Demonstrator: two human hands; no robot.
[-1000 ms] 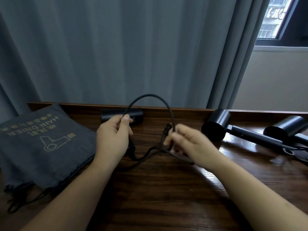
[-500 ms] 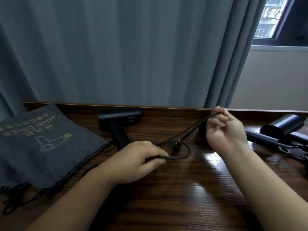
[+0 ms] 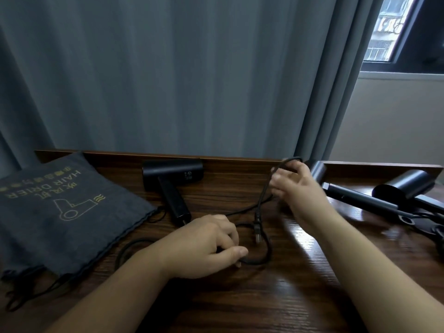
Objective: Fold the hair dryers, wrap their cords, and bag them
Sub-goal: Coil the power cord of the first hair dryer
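Left hand [image 3: 204,246] pinches the cord [image 3: 260,259] low on the table [image 3: 300,296]; right hand [image 3: 296,186], blurred, grips its raised loop, plug [image 3: 257,233] dangling between.

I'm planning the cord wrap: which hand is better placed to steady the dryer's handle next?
Probably the left hand. It pinches the cord on the table, right beside the middle hair dryer and its handle. The right hand is raised farther away, holding a cord loop.

On the table [image 3: 300,296], a bag [image 3: 60,207] lies at the left and 1 hair dryer [image 3: 173,181] at the back, its cord [image 3: 264,251] looping in front. 2 more dryers [image 3: 384,195] lie at the right.
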